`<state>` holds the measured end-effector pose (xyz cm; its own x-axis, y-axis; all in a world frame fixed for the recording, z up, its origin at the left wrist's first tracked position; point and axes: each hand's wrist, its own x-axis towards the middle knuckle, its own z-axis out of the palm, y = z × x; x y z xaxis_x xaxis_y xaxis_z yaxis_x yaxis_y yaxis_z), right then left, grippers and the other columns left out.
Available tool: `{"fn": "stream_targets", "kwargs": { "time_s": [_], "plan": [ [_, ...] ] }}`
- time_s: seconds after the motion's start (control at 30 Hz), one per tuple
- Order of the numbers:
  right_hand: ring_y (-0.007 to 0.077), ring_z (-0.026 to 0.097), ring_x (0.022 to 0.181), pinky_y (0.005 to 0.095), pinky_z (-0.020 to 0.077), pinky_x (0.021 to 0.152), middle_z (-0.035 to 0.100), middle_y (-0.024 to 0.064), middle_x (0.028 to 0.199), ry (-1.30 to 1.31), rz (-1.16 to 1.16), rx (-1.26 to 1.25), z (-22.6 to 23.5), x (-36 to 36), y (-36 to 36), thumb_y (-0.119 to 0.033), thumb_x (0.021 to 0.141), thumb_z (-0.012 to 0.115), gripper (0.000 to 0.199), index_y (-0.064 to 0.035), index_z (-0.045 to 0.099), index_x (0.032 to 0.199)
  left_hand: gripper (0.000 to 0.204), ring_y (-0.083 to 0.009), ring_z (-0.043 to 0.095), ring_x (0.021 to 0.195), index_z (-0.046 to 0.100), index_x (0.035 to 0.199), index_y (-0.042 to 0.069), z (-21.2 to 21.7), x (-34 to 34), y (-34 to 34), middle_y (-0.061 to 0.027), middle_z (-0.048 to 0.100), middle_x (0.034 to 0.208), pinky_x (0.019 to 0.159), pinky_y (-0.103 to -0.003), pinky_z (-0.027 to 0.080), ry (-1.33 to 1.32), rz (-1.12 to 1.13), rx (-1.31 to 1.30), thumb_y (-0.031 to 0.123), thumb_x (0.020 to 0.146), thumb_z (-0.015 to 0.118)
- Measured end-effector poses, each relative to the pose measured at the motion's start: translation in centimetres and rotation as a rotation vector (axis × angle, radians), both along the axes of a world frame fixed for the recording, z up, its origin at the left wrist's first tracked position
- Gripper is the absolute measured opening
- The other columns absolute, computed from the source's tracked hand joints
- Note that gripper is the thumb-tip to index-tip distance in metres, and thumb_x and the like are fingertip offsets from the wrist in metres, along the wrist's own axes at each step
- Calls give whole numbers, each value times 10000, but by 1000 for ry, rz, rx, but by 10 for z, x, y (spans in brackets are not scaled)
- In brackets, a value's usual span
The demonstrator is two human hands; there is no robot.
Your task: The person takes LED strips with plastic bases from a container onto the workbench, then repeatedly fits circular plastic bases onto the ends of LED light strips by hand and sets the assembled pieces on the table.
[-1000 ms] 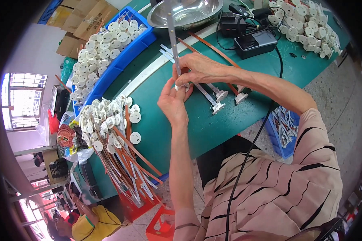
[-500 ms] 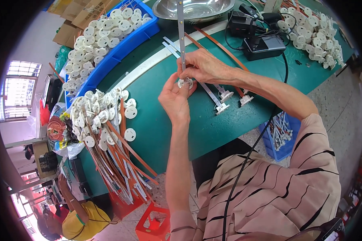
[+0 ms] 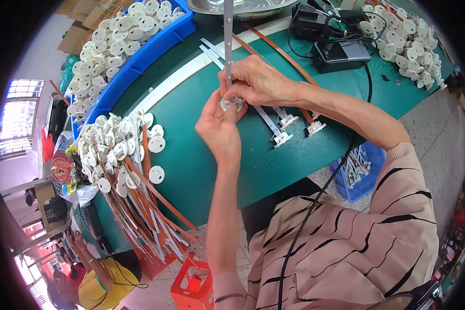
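Observation:
My left hand (image 3: pixel 219 124) is closed round a white round cap (image 3: pixel 224 105), cupping it from below. With its fingers pinched, my right hand (image 3: pixel 258 82) grips the lower end of a narrow LED strip (image 3: pixel 228 41), which stands upright out of the cap. Small yellowish LEDs dot the strip. How strip and cap join is hidden by my fingers. Just right of my hands, several strips with white end pieces (image 3: pixel 282 138) lie on the green table (image 3: pixel 191 155).
A blue bin (image 3: pixel 134 67) heaped with white caps stands far left. Nearer lies a bundle of capped strips (image 3: pixel 139 201). A metal bowl (image 3: pixel 243 6), black power adapters (image 3: pixel 341 54) and another cap pile (image 3: pixel 408 46) are at the back. A black cable (image 3: pixel 320 196) crosses my right forearm. A co-worker sits lower left.
The view has shifted slightly, so the table and bin sit a little further left. Both hands keep hold of the strip and cap. The co-worker's hands have moved slightly.

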<state>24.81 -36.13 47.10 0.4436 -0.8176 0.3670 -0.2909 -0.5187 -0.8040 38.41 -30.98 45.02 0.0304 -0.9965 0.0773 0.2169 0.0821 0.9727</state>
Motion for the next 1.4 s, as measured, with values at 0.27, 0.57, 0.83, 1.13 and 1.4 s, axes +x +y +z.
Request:
{"fn": "stream_targets", "kwargs": {
  "time_s": [0.27, 0.57, 0.83, 1.13, 1.4],
  "plan": [
    [208, 605, 602, 323, 472, 569, 606, 120, 637, -40, -46, -29, 2, 0, 7, 21, 717, 576, 9, 25, 575, 708, 402, -222, 643, 882, 435, 1220, -125, -5, 2, -3, -201, 628, 1008, 770, -330, 573, 35, -8, -17, -95, 837, 554],
    [181, 584, 589, 309, 441, 557, 615, 121, 651, -1, -87, 0, 6, -5, 14, -96, 741, 615, 111, 13, 619, 755, 411, -191, 624, 899, 441, 1239, -104, -7, 4, 2, -149, 616, 1029, 778, -326, 567, 52, -109, -11, -84, 842, 546],
    [99, 554, 578, 239, 467, 516, 584, 48, 684, -47, -14, 415, 73, -38, 20, -114, 739, 653, 207, 16, 574, 880, 590, -276, 548, 1100, 258, 1388, -39, -4, 11, 4, -215, 489, 1268, 919, -384, 473, 109, -83, -110, 221, 933, 530],
    [151, 626, 542, 267, 513, 505, 619, 91, 604, 672, -53, 605, 64, -66, 18, -151, 720, 639, 211, 42, 613, 803, 518, -270, 552, 1085, 346, 1348, -47, -12, 10, -4, -231, 488, 1261, 913, -348, 478, 102, -87, -53, 199, 932, 535],
    [311, 621, 652, 390, 486, 603, 619, 146, 656, 869, -92, -178, 80, -31, 15, -225, 698, 653, 224, -4, 643, 734, 420, -164, 592, 922, 476, 1263, -46, -20, 4, -7, -153, 608, 1101, 815, -265, 484, 15, -49, -98, 142, 902, 578]
  ]
}}
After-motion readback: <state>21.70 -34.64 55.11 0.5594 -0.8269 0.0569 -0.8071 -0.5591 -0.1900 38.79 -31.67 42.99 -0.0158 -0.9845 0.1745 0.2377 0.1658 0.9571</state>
